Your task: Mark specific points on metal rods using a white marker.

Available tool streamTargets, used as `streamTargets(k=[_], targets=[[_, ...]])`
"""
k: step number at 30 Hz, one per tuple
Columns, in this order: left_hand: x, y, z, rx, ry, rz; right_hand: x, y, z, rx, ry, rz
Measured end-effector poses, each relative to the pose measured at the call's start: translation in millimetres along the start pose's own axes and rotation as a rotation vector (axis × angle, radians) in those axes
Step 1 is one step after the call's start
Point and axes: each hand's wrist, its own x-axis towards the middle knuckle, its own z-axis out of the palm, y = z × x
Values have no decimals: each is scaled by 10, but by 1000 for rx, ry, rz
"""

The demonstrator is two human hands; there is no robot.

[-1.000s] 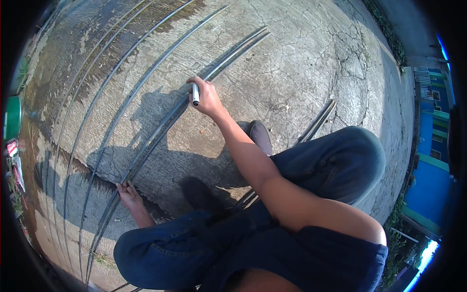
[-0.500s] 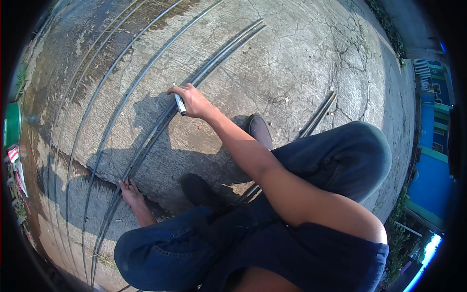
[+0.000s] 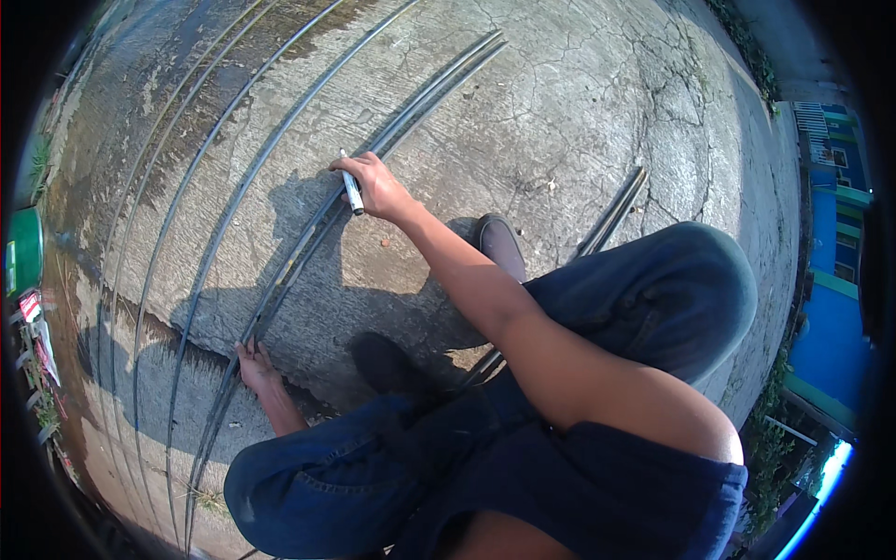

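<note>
A bundle of long, thin, dark steel rods is laid on the cracked grey concrete ground, its long axis running from the lower left, near the squatting person's knee, up to the upper right, where the ends are seen well beyond the reach of either hand. A slim white marker pen with a dark tip is pinched in the closed fingers of the right hand, and its tip is held at or just above the rods; contact cannot be confirmed. The right hand is thus placed about midway along the bundle, directly over it. The left hand is pressed down on the same rods nearer their lower end, its fingers curled over them, though whether they are fully gripped cannot be told. Further single dark rods are spread in parallel to the left, well apart from both hands, and a short dark bar is lying to the right beside a dark shoe.
</note>
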Motion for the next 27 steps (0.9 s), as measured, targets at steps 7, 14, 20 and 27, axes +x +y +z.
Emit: streamTargets(k=[7,14,20,27], targets=[[56,-58,90,-40,-48,-43,55,99,-140,13,-16,59],[-2,-56,64,-75,-18,23,40,62,-55,16,-1,-1],[-66,-15,86,-66,1,28,30,42,-48,29,12,-38],[-5,-28,88,-50,37,29,56,58,-48,9,-9,5]])
